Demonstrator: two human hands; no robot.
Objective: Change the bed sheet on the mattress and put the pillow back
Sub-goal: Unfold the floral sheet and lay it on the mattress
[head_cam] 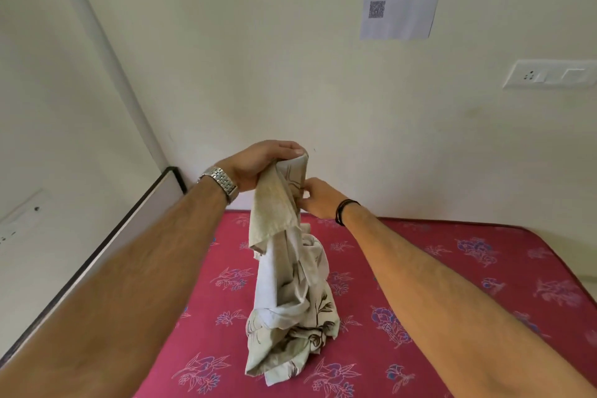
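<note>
Over the bare red mattress [420,284], 2 hands, the left hand [258,165] and right hand [318,199], pinch the bunched sheet [290,294] at 12 o'clock, so spreading, tucking and the unseen pillow look left to do.

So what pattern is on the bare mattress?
The mattress is magenta-red with pink and purple floral prints, clearest in the head view.

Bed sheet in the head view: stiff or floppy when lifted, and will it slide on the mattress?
Likely very floppy: the bed sheet hangs in limp folds from the left hand, with the right hand pinching it. Probably light, since fingertips hold it up. Its bunched bottom rests on the mattress and would likely drag, not roll.
</note>
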